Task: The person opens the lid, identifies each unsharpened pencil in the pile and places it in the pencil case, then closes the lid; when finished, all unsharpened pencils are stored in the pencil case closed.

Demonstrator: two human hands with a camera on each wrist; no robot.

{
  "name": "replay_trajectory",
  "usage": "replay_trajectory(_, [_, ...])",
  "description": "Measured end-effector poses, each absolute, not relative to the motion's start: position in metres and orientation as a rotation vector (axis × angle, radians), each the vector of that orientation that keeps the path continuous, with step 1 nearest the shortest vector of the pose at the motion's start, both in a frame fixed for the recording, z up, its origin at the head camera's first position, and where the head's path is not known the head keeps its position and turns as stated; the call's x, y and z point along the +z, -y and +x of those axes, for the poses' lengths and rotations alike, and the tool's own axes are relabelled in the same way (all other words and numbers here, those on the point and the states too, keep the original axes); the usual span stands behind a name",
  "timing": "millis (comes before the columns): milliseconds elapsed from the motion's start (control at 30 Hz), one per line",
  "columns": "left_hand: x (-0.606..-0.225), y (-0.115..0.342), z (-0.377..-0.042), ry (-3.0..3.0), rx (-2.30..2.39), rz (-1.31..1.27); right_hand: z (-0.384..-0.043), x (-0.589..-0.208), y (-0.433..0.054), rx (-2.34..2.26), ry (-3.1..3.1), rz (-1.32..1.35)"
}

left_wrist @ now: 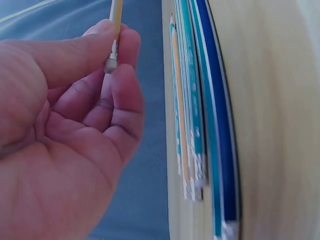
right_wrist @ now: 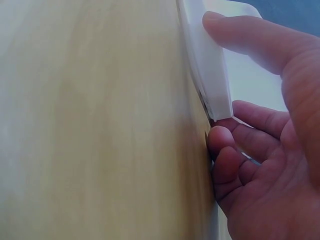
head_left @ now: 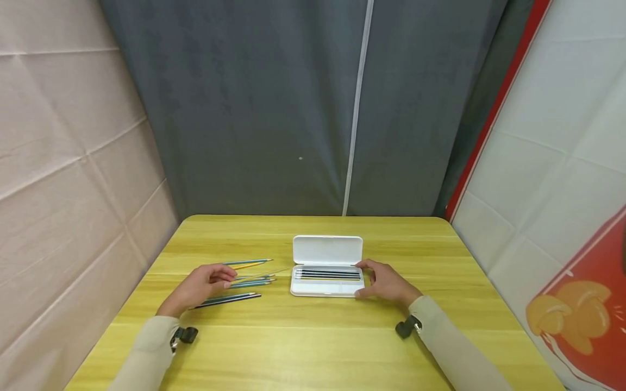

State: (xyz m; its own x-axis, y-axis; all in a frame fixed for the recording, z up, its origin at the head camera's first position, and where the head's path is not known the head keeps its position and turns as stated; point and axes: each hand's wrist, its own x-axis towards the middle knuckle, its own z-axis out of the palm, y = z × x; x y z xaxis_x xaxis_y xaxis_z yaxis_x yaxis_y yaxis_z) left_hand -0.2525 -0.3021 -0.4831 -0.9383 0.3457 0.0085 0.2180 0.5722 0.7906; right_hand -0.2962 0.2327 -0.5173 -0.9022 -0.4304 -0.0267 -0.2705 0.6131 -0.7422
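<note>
My left hand [head_left: 207,283] pinches a yellow pencil [left_wrist: 117,17] near its eraser end, between thumb and fingertips. The pencil's other end points right, toward the white pencil case [head_left: 326,289]. That case lies flat with its lid [head_left: 327,250] raised at the back. Inside it, several dark pencils [head_left: 329,272] lie side by side, with a yellowish one along their near side. At the case's right end, my right hand [head_left: 388,283] grips it, thumb at the near corner and fingers at the far one. Loose teal pencils [left_wrist: 194,95] lie beneath and beside my left hand.
Dark blue pencils [head_left: 232,300] lie nearer the front of the loose group, and another yellow pencil [head_left: 248,265] lies toward its back. Everything rests on a yellow wood-grain table [head_left: 303,347]. A grey curtain [head_left: 264,119] hangs behind its far edge.
</note>
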Motion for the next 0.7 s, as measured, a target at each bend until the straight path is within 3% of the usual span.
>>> replay_trajectory(700, [-0.475,0.248,-0.278,-2.654,1.261,0.570,-0.295,-0.516,-0.231,-1.150,-2.637,-0.549])
